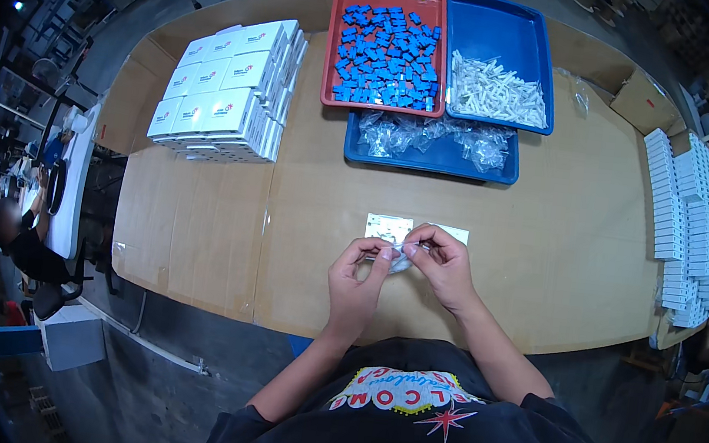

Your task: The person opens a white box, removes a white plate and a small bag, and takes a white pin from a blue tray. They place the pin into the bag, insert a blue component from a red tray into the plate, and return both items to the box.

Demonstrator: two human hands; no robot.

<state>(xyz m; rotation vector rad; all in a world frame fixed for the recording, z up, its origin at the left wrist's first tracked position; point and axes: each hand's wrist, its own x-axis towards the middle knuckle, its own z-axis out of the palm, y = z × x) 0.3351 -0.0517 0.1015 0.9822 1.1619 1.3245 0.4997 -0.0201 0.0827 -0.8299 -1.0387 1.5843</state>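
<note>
Low over the front middle of the table, my two hands meet at a small clear plastic bag (400,264) with something whitish in it. My left hand (355,281) pinches its left side between thumb and fingers. From the right, my right hand (446,273) grips the bag's upper edge, the fingertips of both hands nearly touching. What lies inside the bag is too small to make out. Just beyond my fingers is a flat white piece (382,225) with markings, partly covered by my hands. A second white piece (459,233) shows behind my right hand.
A red tray (331,70) of blue parts and a blue tray (508,20) of white pieces rest above a lower blue tray (431,160) of clear bags. White boxes (220,92) are stacked at left, more small boxes (691,225) at right. A person (32,250) sits far left.
</note>
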